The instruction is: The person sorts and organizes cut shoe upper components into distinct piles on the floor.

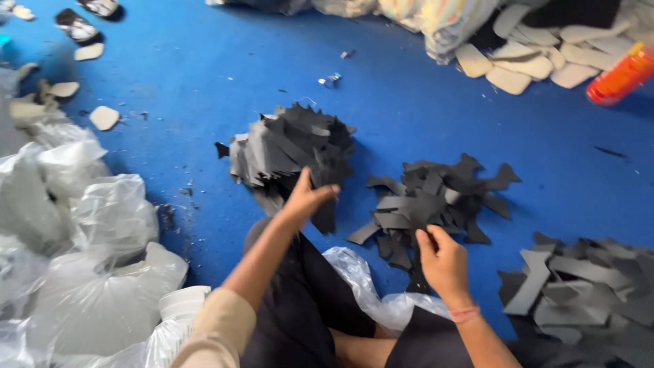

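A blue floor (477, 129) filled the view, and the person sat on it with dark-trousered legs (300, 307) folded. Clear plastic bags (82, 238) bulged in a heap along the left edge, and another clear bag (361, 279) lay crumpled between the knees. At the top right, a pile of pale insoles (531, 61) rested against a patterned sack (449, 20), with an orange bottle (623, 75) just beside them. Three heaps of dark grey cut pieces lay in front of the person: a neat stack (289, 146) in the middle, a loose scatter (436, 197) to its right, and a third heap (579, 279) at the lower right edge. More pale insoles (102, 117) lay scattered at the upper left, near a pair of sandals (78, 26). A small metal clip (330, 80) sat alone on the floor above the stack. The left hand (306, 197) reached to the front edge of the stack, fingers closed around a dark piece (325, 217) that hung down from it; the wrist partly hid the stack's lower edge. The right hand (443, 259) hovered over the near edge of the scatter, thumb and fingers pinched together on the near edge of one of its pieces; whether it had a proper hold on that piece could not be told through the blur. Small dark scraps (184, 194) dotted the floor left of the stack.
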